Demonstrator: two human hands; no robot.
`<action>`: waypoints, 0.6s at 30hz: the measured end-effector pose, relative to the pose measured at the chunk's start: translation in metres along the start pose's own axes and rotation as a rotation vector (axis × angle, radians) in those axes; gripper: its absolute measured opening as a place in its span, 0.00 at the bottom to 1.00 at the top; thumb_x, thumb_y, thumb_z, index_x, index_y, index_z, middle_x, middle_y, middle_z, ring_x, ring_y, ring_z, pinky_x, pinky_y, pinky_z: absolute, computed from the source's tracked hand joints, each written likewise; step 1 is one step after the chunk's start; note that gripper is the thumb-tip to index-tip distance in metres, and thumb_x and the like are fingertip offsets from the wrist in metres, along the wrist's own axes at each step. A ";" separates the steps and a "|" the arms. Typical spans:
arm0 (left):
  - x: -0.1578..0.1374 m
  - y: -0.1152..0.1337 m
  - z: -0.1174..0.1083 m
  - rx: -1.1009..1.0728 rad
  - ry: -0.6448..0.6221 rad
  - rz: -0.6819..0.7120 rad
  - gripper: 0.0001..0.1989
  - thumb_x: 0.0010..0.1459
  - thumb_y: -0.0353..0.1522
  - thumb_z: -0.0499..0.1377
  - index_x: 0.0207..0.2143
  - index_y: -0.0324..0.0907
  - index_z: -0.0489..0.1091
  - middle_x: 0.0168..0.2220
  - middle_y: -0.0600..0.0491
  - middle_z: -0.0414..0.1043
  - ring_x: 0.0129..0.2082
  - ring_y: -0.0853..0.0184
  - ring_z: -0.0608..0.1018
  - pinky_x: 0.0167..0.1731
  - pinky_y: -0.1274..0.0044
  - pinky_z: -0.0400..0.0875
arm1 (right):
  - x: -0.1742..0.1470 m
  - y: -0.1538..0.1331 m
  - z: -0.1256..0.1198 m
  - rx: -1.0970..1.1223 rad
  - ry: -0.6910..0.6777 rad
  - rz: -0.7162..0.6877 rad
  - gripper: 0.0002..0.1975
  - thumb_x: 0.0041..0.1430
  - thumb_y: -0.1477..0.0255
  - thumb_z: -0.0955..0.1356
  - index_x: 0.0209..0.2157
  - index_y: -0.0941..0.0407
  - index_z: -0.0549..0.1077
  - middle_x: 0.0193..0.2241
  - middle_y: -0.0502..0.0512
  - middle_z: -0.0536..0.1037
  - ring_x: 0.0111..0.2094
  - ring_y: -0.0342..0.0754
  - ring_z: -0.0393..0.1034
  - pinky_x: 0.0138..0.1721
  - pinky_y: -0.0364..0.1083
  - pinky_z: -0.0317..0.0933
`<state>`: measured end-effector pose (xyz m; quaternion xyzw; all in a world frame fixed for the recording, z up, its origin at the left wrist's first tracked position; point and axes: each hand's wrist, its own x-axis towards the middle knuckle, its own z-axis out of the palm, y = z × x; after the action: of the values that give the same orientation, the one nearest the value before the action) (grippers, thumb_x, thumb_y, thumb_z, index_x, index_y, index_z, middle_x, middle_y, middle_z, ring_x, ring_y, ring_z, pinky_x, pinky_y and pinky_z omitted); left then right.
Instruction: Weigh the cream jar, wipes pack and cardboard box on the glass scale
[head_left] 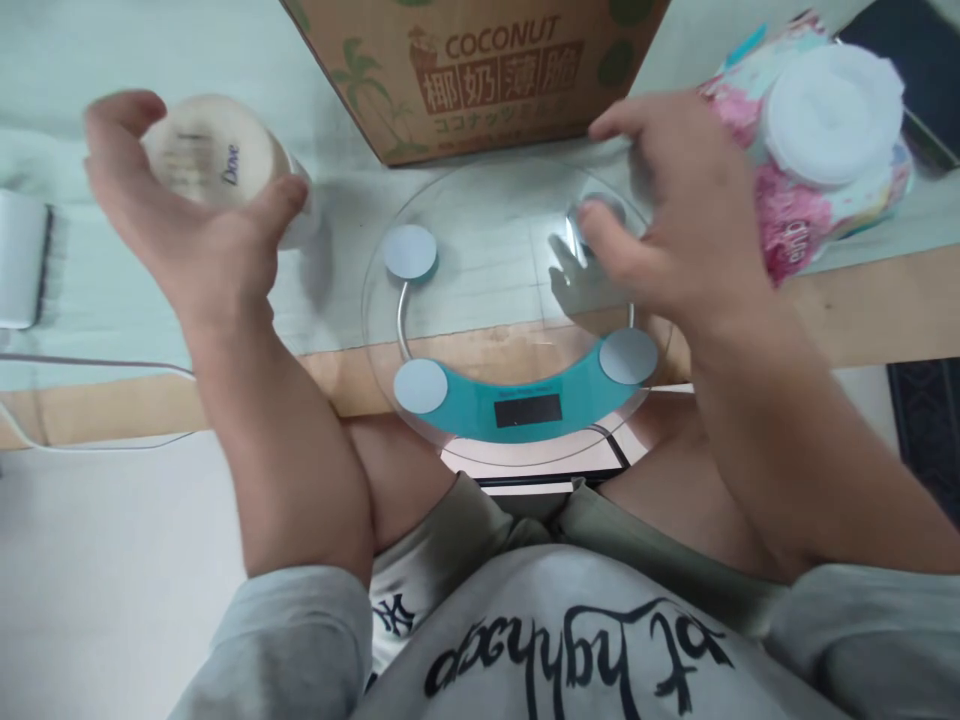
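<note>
My left hand (199, 235) is wrapped around a round cream-coloured jar (217, 150) with a Dove label on its lid, at the left of the table. Thumb and fingers grip its sides. A round glass bathroom scale (487, 290) lies in front of me, with a teal band, a dark blank display (528, 411) and silver discs. It reaches past the table's front edge. Over its far right disc is my right hand (675, 200), thumb and index finger apart, nothing seen between them. Its remaining fingers are mostly hidden; I cannot tell whether it touches the glass.
A cardboard coconut box (495, 80) stands just behind the scale. To the right lies a pink wipes pack (795, 200) with a white round lid (835, 113), beside a dark object (915, 70). A white device (21, 258) and cables (97, 362) are at the left.
</note>
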<state>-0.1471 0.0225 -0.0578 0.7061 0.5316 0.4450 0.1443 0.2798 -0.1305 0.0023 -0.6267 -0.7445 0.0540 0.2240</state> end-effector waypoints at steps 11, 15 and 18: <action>-0.074 0.156 0.054 -0.196 -0.503 0.479 0.54 0.56 0.61 0.71 0.77 0.58 0.55 0.73 0.57 0.66 0.87 0.48 0.34 0.87 0.47 0.36 | 0.005 0.002 0.029 0.027 -0.271 0.134 0.30 0.61 0.61 0.65 0.65 0.48 0.70 0.66 0.58 0.72 0.70 0.55 0.67 0.75 0.60 0.72; -0.064 0.173 0.055 -0.329 -0.740 0.512 0.53 0.60 0.58 0.69 0.80 0.66 0.48 0.78 0.58 0.60 0.85 0.48 0.51 0.86 0.52 0.52 | 0.003 -0.001 0.024 0.047 -0.275 0.161 0.31 0.61 0.59 0.62 0.66 0.38 0.69 0.69 0.43 0.70 0.72 0.47 0.68 0.79 0.55 0.71; -0.049 0.161 0.043 -0.420 -0.955 0.397 0.57 0.58 0.59 0.73 0.80 0.78 0.42 0.83 0.64 0.49 0.83 0.51 0.58 0.80 0.57 0.68 | 0.002 0.001 0.026 0.061 -0.301 0.158 0.32 0.59 0.59 0.63 0.65 0.40 0.71 0.72 0.40 0.66 0.77 0.45 0.64 0.83 0.54 0.67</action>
<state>-0.0151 -0.0723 0.0044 0.8718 0.1639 0.1908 0.4203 0.2702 -0.1235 -0.0209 -0.6612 -0.7159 0.1871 0.1239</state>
